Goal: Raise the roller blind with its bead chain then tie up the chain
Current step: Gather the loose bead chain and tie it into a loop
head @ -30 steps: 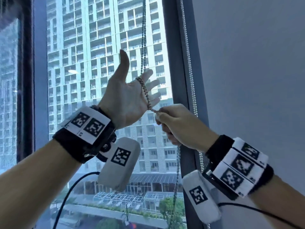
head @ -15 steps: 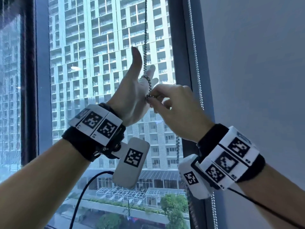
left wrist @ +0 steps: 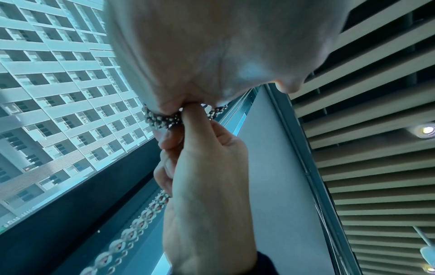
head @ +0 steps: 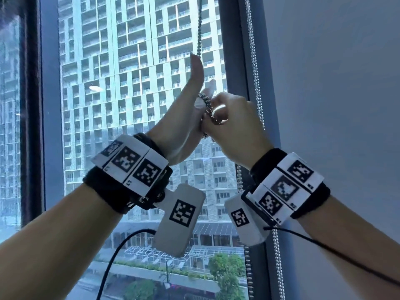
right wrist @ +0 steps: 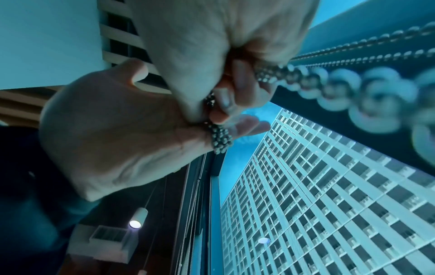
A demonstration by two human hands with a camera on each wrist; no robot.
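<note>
The metal bead chain (head: 199,31) hangs down in front of the window pane. Its lower part is wound in several turns (head: 208,106) round the straight fingers of my left hand (head: 184,118), which stands upright with the thumb pointing up. My right hand (head: 236,128) sits right against those fingers and pinches the chain with curled fingers. In the left wrist view the coil (left wrist: 162,119) circles my fingers while the right hand (left wrist: 207,176) grips just below it. The right wrist view shows the coil (right wrist: 220,137) on the left hand (right wrist: 113,134).
A second bead chain (head: 255,61) runs down the grey window frame (head: 232,50) on the right. A plain grey wall (head: 335,83) lies right of it. A slatted ceiling with lamps (left wrist: 376,148) is overhead. Tower blocks show through the glass.
My right hand has moved up from below the left palm to the left fingers, bringing chain with it. The left hand has turned edge-on, and more turns lie round its fingers.
</note>
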